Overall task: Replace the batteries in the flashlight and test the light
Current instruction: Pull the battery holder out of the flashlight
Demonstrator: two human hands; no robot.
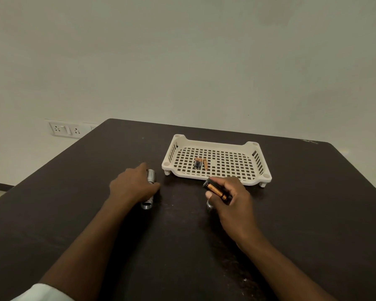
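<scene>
A silver flashlight body (149,189) lies on the dark table (182,246), and my left hand (130,187) rests over its middle, gripping it. My right hand (230,200) holds a black battery holder (215,189) with copper-and-black batteries in it, tilted just above the table. A small silver piece (209,204), perhaps the flashlight's end cap, peeks out under the right thumb. Three loose batteries (200,163) lie side by side inside the cream perforated tray (256,170) behind my hands.
The tray stands on short legs near the table's far middle. A wall socket plate (62,128) sits on the pale wall past the table's left corner. A white sleeve edge (41,293) shows at the bottom left.
</scene>
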